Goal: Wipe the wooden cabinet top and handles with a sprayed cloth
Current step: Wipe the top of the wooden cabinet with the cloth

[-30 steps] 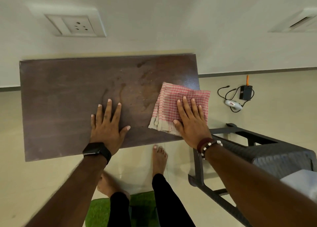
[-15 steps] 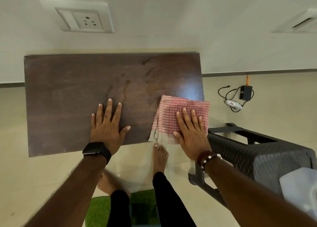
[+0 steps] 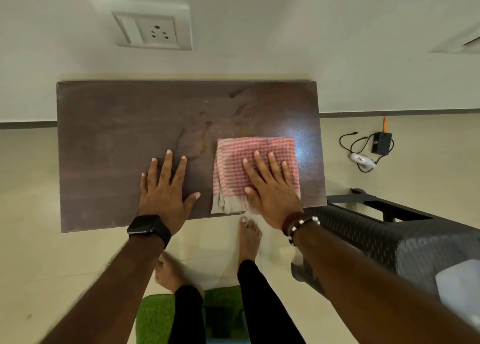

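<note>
The dark brown wooden cabinet top [image 3: 104, 149] is seen from above, against the wall. A folded pink-and-white checked cloth [image 3: 233, 162] lies on its right half, close to the front edge. My right hand [image 3: 272, 193] presses flat on the cloth, fingers spread. My left hand [image 3: 166, 190] rests flat and empty on the bare wood just left of the cloth, with a black watch on the wrist. Wet streaks [image 3: 205, 133] show on the wood behind the cloth. The cabinet's handles are hidden below the top.
A dark plastic chair [image 3: 389, 234] stands right beside the cabinet's right front corner. A charger with cable [image 3: 368, 149] lies on the floor to the right. My bare feet stand by a green mat [image 3: 155, 317]. A wall socket [image 3: 155, 31] sits above the cabinet.
My right hand has slid the cloth leftward, from overhanging the right edge to lying fully on the top. My left hand has stayed planted.
</note>
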